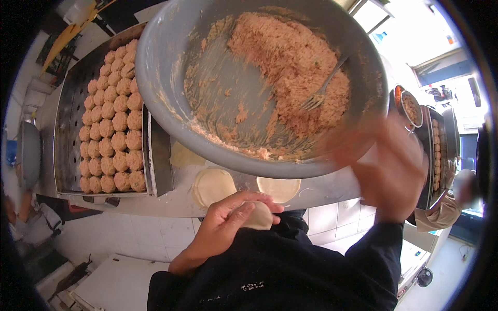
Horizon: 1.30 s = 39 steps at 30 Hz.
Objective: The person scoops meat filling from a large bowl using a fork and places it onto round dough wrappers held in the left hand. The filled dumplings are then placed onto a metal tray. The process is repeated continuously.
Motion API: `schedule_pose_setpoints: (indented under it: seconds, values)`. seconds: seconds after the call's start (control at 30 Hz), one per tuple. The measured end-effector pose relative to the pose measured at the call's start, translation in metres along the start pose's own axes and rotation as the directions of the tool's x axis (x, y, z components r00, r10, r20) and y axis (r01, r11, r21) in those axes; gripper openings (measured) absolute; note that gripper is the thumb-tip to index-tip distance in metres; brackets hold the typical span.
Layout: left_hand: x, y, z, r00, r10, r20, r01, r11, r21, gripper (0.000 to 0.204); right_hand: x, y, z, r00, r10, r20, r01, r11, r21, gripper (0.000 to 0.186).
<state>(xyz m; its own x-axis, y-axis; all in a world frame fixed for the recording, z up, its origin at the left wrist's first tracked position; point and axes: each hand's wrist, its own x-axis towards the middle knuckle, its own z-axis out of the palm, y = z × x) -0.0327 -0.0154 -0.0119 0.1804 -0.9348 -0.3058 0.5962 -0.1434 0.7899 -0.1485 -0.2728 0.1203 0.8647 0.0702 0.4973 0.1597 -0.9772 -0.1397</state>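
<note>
My left hand (231, 220) holds a round, pale dough wrapper (255, 217) near the front edge of the steel counter. My right hand (381, 160), smeared by motion, is at the right rim of a large grey bowl (158, 98); its fingers are unclear. The bowl holds a mound of pinkish minced filling (282, 62) with a metal fork (316, 97) resting in it. A stack of round wrappers (213, 186) and another wrapper stack (278, 189) lie below the bowl on the counter (327, 189).
A perforated steel tray (70, 103) with rows of shaped dumplings (106, 129) stands at the left. At the right are a second filled tray (436, 155), a small bowl (410, 106) and a co-worker (436, 217). Another person (36, 228) is at the far left.
</note>
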Motion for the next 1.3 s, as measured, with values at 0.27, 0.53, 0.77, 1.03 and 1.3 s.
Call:
schedule_pose_setpoints:
  seconds: [0.27, 0.53, 0.77, 1.03, 1.3]
  values:
    - [-0.001, -0.011, 0.004, 0.989, 0.061, -0.134, -0.091, 0.968, -0.233, 0.037, 0.033, 0.179, 0.025, 0.873, 0.290, 0.393, 0.032, 0.769, -0.638, 0.053]
    - [-0.019, 0.001, -0.016, 0.958, 0.031, -0.285, -0.151, 0.900, -0.410, 0.044, 0.072, 0.125, 0.003, 0.667, 0.395, 0.632, 0.013, 0.842, -0.540, 0.048]
    - [-0.015, 0.014, -0.024, 0.911, 0.170, -0.375, -0.291, 0.910, -0.294, 0.049, 0.090, 0.071, 0.021, 0.455, 0.324, 0.829, 0.297, 0.823, -0.485, 0.016]
    - [-0.012, 0.024, -0.011, 0.881, 0.176, -0.440, -0.350, 0.867, -0.354, 0.064, 0.187, 0.089, 0.097, 0.839, 0.211, 0.501, 0.431, 0.306, -0.849, 0.038]
    - [-0.006, 0.028, -0.002, 0.893, 0.176, -0.413, -0.350, 0.850, -0.395, 0.070, 0.189, 0.066, 0.142, 0.754, 0.028, 0.656, 0.543, 0.537, -0.646, 0.010]
